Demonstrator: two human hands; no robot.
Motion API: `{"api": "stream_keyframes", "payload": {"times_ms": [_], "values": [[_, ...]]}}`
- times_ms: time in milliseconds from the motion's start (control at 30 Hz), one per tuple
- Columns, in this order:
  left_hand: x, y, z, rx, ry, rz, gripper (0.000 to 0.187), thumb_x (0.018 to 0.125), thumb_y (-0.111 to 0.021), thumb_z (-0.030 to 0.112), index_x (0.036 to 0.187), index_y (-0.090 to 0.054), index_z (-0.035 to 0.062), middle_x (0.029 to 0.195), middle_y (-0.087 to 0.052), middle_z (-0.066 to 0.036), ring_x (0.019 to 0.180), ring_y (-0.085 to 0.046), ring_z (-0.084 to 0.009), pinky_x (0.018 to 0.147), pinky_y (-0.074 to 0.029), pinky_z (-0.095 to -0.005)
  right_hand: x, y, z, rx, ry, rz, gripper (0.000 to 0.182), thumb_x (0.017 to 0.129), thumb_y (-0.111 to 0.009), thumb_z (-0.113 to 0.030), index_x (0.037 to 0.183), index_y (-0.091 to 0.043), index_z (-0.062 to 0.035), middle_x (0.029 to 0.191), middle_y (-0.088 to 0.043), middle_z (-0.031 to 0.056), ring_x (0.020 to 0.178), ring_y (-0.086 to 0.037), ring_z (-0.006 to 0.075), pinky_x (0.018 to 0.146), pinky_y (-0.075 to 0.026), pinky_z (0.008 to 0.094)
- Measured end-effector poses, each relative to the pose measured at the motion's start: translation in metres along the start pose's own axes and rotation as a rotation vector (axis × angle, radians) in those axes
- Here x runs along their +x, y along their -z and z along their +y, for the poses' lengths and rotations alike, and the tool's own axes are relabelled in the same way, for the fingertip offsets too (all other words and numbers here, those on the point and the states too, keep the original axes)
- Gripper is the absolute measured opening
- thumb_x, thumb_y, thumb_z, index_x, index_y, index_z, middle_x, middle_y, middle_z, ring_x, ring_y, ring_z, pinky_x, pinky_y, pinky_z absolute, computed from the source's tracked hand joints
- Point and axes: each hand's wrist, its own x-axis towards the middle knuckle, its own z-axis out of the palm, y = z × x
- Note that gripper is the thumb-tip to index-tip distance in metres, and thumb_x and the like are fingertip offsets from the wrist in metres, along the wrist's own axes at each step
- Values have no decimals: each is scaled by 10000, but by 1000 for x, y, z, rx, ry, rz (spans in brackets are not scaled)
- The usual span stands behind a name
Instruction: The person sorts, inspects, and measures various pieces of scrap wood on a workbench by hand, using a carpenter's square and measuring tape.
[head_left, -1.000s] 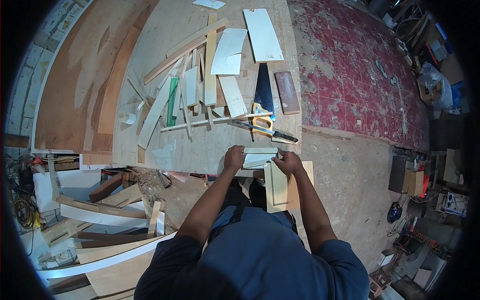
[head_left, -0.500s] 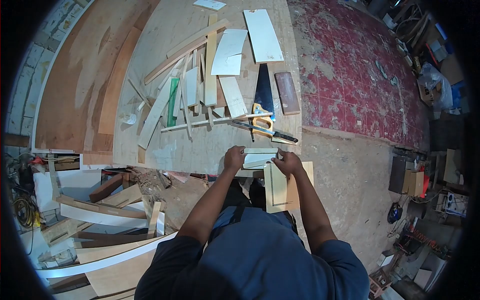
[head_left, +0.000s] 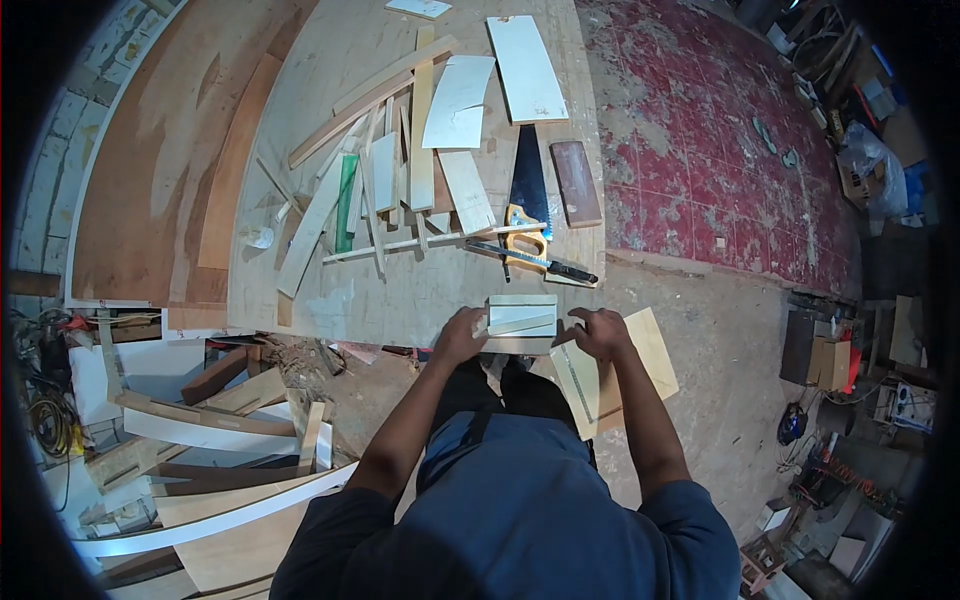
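Note:
A small white board with pale wooden strips (head_left: 523, 314) lies at the near edge of the plywood table (head_left: 400, 300). Curled fingers of my left hand (head_left: 463, 335) are right at its left edge. My right hand (head_left: 600, 332) is just off its right end, thumb and forefinger apart; its other fingers are partly hidden over a pale wooden panel (head_left: 578, 385) with a dark line down it. That panel hangs tilted below the hand, and a second plain panel (head_left: 648, 362) angles out to the right.
Beyond my hands lie a handsaw (head_left: 525, 243) with a yellow handle, a dark-handled tool (head_left: 570, 272), a brown block (head_left: 574, 184) and a pile of wooden strips (head_left: 422, 150). White offcuts (head_left: 525, 70) lie farther back. Stacked boards (head_left: 230, 430) fill the floor at left.
My hands have moved apart; the right one has come off the small board's end. The panels under it have swung from upright to tilted, out to the right. The left hand has slid slightly down.

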Motion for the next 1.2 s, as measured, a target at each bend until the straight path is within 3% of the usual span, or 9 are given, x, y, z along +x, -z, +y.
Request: {"api": "stream_keyframes", "payload": {"times_ms": [100, 300, 567, 867, 1000, 1067, 1200], "values": [[-9, -8, 8, 55, -84, -44, 455, 680, -760, 84, 1108, -610, 52, 967, -594, -143, 918, -615, -330, 812, -496, -391, 1, -9, -1, -63, 57, -41, 417, 824, -556, -318, 1201, -583, -142, 839, -682, 170, 866, -646, 342, 849, -486, 450], [-6, -19, 10, 58, 4, -66, 325, 731, -679, 22, 1047, -618, 57, 961, -589, -135, 920, -613, -331, 799, -495, -398, 4, -16, -15, -44, 66, -121, 485, 844, -560, -286, 1307, -460, -180, 926, -681, 177, 928, -641, 353, 852, -489, 467], [-5, -23, 6, 60, -84, -74, 286, 756, -616, 5, 1038, -612, 54, 1014, -575, -143, 981, -590, -340, 842, -489, -414, 4, -28, -13, 8, 27, -89, 387, 808, -623, -297, 1148, -513, -149, 899, -680, 157, 893, -646, 356, 826, -498, 454], [-9, -25, -2, 160, -148, -69, 290, 764, -602, 11, 1051, -590, 50, 1000, -565, -146, 950, -592, -346, 816, -503, -429, 8, -39, -4, 44, 35, -157, 386, 830, -597, -355, 1144, -507, -148, 930, -714, 55, 956, -648, 296, 847, -490, 426], [-9, -25, -4, 182, -200, -46, 279, 768, -590, 12, 1046, -590, 44, 976, -566, -149, 929, -597, -351, 798, -509, -433, 8, -39, -5, 26, 21, -160, 371, 839, -596, -347, 1146, -507, -157, 933, -712, 57, 944, -652, 297, 834, -495, 430], [-8, -26, -8, 171, -192, -60, 279, 770, -589, 14, 1047, -591, 41, 974, -568, -149, 931, -597, -350, 799, -510, -434, 9, -45, -1, -8, 67, -81, 342, 834, -616, -315, 1137, -518, -188, 849, -710, 41, 832, -664, 284, 776, -505, 401], [-7, -26, -7, 191, -212, -66, 278, 768, -596, 25, 1046, -597, 36, 967, -576, -150, 923, -600, -350, 788, -514, -433, 11, -39, -4, -26, 48, -151, 357, 834, -625, -339, 1132, -525, -169, 932, -708, 67, 907, -661, 293, 792, -510, 425]]}}
